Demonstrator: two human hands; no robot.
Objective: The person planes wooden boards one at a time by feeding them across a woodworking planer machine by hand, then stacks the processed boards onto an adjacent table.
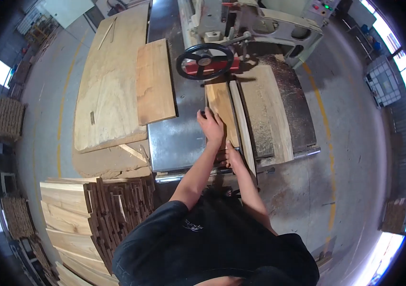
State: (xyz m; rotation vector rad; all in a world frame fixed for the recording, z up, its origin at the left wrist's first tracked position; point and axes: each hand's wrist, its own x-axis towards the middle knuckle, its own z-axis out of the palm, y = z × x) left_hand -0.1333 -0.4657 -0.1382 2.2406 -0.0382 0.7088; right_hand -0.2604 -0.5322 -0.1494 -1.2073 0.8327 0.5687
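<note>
A narrow wooden board (pixel 222 102) lies lengthwise on the saw's metal table, against a long dark straight edge. My left hand (pixel 211 127) rests on the board's left side, fingers spread and pointing towards the machine. At the near end, my right hand (pixel 231 157) grips the board, thumb on top and the other fingers partly hidden at the end. Just right of the dark edge runs a thin pale strip of wood (pixel 244 126). Ahead of the board's far end stands a black handwheel (pixel 205 61) on the machine.
A wider board (pixel 156 83) lies left, overlapping a large plywood sheet (pixel 110 81). Sawdust and a long rough-edged plank (pixel 279 114) cover the table's right side. Stacked boards (pixel 69 214) stand at my left. The bare metal table (pixel 176 143) has a front edge near me.
</note>
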